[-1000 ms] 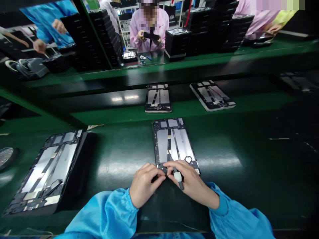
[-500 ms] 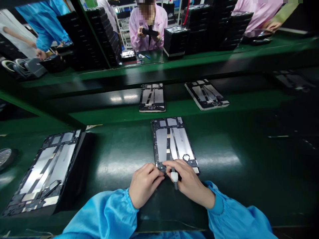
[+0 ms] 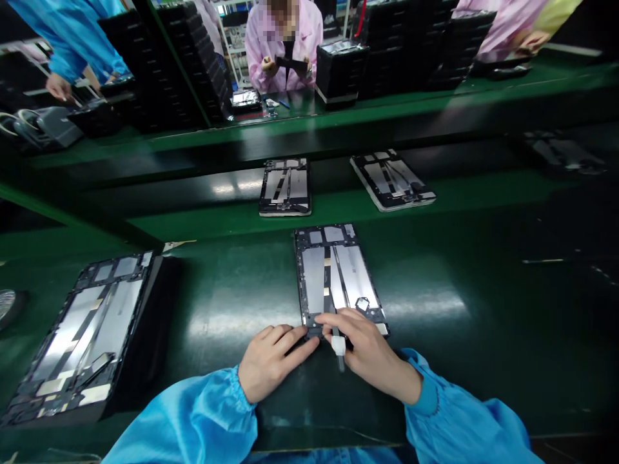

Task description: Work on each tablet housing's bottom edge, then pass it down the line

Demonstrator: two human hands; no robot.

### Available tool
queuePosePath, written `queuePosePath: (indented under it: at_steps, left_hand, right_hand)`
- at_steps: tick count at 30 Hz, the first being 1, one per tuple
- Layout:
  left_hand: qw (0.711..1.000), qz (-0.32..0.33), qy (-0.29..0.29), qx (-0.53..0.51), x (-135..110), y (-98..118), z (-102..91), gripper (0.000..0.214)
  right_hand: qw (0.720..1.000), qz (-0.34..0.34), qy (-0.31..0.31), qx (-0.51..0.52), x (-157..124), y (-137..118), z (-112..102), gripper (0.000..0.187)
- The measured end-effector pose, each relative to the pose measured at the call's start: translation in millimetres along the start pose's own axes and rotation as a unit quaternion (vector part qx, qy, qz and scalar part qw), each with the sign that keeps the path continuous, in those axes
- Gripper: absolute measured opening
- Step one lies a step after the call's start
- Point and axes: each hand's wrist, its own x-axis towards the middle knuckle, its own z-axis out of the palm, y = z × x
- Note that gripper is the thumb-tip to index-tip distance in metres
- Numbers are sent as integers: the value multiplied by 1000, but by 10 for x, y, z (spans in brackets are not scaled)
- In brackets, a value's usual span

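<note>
An opened tablet frame (image 3: 335,274) with silver panels lies on the dark green bench in front of me. My left hand (image 3: 271,362) rests at its near left corner, fingers stretched flat and pressing the edge. My right hand (image 3: 370,353) is closed on a small tool with a white tip (image 3: 338,347), held against the frame's near edge. Both of my sleeves are bright blue.
A second opened frame on a black tray (image 3: 80,335) sits at the left. Two more frames (image 3: 285,187) (image 3: 391,180) lie on the belt beyond. Stacks of black trays (image 3: 164,64) and people in pink and blue coats stand at the far bench.
My left hand slid slightly left and its fingers stretched out flatter. The two frames on the belt have drifted left. My right hand stays at the frame's near edge.
</note>
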Motion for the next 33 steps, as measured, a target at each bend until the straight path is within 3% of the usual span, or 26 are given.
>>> queuePosePath:
  at_steps: [6, 10, 14, 18, 27, 33]
  left_hand:
    - [1000, -21, -3, 6, 30, 72, 42, 35]
    - [998, -54, -13, -10, 25, 133, 83, 35]
    - [998, -63, -13, -23, 22, 147, 98, 33]
    - [997, -70, -12, -34, 17, 138, 107, 33]
    - [998, -58, 4, -25, -5, 107, 97, 36]
    - [998, -31, 35, -42, -45, 59, 41, 30]
  right_hand:
    - [998, 15, 23, 63, -72, -56, -158, 30]
    - [982, 110, 31, 152, -269, -108, -231, 31]
    - [968, 172, 31, 178, -354, -136, -139, 22]
    - [976, 159, 39, 142, -325, -130, -76, 18]
    - [973, 179, 104, 106, -395, -22, -208, 16]
    - [977, 136, 42, 159, -352, -83, -164, 17]
